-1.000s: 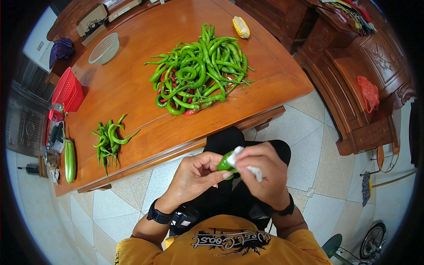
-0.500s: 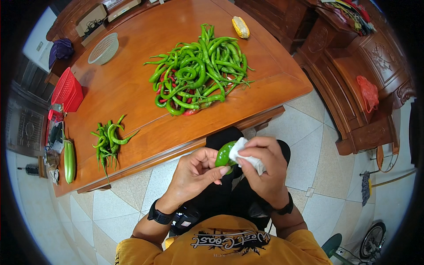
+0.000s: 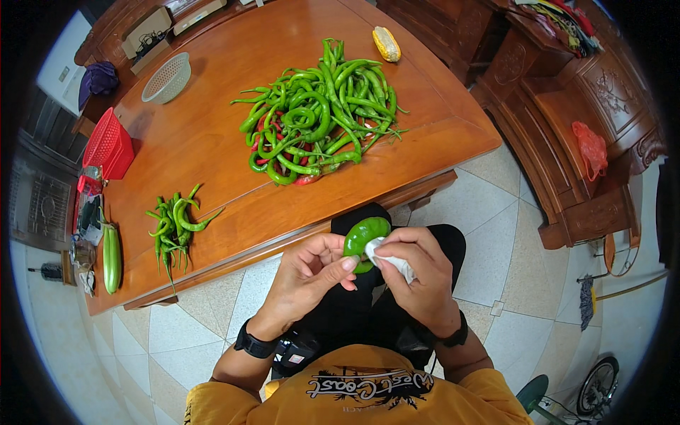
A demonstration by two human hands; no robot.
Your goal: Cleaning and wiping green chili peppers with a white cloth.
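Between my hands, above my lap, is a curled green chili pepper [image 3: 367, 232] with a glossy skin. My left hand [image 3: 315, 273] pinches its left side between thumb and fingers. In my right hand [image 3: 419, 273] a wadded white cloth [image 3: 397, 266], perhaps tissue, is gripped and pressed against the pepper's inner curve. Beyond my hands, a large heap of long green chili peppers [image 3: 322, 117] with some red ones lies on the wooden table [image 3: 234, 152]. A smaller pile of green peppers [image 3: 173, 227] rests near the table's front left edge.
A long pale-green eggplant [image 3: 111, 258] lies at the table's left end, near a red plastic basket [image 3: 110, 149]. Farther back stands a pale colander [image 3: 167, 78]. A corn cob [image 3: 386, 44] is at the far right. Carved wooden furniture [image 3: 559, 134] stands to the right.
My right hand has moved the white cloth slightly down along the pepper, baring more of its upper curve. My left hand keeps its pinch with only a small shift.
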